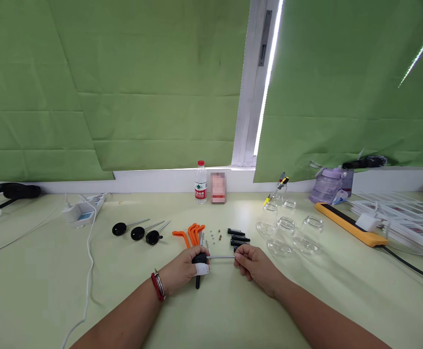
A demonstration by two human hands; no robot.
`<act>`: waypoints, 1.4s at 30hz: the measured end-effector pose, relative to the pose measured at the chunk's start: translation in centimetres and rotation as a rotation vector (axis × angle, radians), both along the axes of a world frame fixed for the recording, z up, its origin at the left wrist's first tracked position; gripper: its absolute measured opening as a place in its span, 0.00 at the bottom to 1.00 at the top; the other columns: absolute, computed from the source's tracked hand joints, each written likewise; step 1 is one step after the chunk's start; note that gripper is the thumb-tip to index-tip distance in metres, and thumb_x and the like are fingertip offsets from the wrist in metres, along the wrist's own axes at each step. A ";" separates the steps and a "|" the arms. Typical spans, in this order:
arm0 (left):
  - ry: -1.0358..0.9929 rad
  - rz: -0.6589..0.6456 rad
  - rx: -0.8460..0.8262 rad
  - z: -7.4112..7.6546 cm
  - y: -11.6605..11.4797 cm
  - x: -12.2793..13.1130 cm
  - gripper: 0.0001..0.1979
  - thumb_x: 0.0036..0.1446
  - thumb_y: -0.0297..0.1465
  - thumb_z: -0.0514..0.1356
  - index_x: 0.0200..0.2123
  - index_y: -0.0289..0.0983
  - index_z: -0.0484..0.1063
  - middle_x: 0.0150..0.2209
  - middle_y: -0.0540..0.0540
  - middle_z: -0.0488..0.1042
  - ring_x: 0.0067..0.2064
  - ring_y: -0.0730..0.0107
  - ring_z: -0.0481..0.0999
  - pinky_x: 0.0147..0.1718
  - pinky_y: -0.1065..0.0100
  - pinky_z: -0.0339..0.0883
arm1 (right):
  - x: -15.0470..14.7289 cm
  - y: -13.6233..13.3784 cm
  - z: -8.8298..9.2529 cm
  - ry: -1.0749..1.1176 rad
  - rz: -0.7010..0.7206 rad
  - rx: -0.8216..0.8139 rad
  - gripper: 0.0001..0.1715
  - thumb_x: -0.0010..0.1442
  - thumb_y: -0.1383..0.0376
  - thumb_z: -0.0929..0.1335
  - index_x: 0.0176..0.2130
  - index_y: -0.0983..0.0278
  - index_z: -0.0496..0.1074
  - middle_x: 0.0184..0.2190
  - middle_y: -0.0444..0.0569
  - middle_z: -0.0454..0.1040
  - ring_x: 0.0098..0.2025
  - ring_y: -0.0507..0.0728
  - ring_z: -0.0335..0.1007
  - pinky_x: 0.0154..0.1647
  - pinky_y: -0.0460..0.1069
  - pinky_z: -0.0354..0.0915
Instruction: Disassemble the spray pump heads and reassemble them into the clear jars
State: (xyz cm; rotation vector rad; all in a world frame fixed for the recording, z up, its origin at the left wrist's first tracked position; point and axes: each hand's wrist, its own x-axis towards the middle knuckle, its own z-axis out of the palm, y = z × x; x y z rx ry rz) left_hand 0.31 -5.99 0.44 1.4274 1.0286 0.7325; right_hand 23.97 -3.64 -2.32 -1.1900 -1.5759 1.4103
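On the left of the pale surface [124, 291], a white power strip [85, 212] lies near three black round parts [137, 233] with rods, followed by a cluster of orange handles [193, 234]. Just in front of these, the left hand [182, 267] grasps a black piece [198, 260] whose metal rod [221, 257] points rightward. The right hand [257, 266] pinches that rod's far end beside black cylindrical parts [238, 238], with clear glass jars [286, 227] farther right.

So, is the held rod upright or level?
Roughly level: the metal rod runs straight across from the left hand to the right hand.
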 end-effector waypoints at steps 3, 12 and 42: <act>0.016 -0.010 0.014 0.0 0.0 0.0 0.15 0.46 0.29 0.62 0.40 0.37 0.67 0.35 0.51 0.67 0.35 0.72 0.64 0.35 0.71 0.58 | -0.1 0.0 -0.2 -0.021 0.000 -0.001 0.12 0.55 0.58 0.63 0.28 0.64 0.63 0.24 0.43 0.69 0.21 0.47 0.58 0.18 0.42 0.53; 0.134 -0.051 0.156 -0.1 -0.1 0.0 0.14 0.50 0.32 0.59 0.41 0.38 0.66 0.36 0.50 0.66 0.35 0.71 0.64 0.35 0.70 0.60 | -0.1 0.2 -0.6 -0.038 -0.014 -0.020 0.11 0.55 0.58 0.63 0.27 0.63 0.63 0.24 0.43 0.69 0.21 0.47 0.58 0.17 0.42 0.53; 1.029 0.768 0.272 0.1 3.2 -5.5 0.17 0.58 0.43 0.47 0.36 0.37 0.66 0.36 0.37 0.75 0.38 0.53 0.75 0.28 0.63 0.61 | 0.0 -0.3 0.1 -0.042 0.055 -0.008 0.19 0.56 0.50 0.63 0.31 0.63 0.66 0.27 0.44 0.69 0.23 0.48 0.59 0.21 0.43 0.53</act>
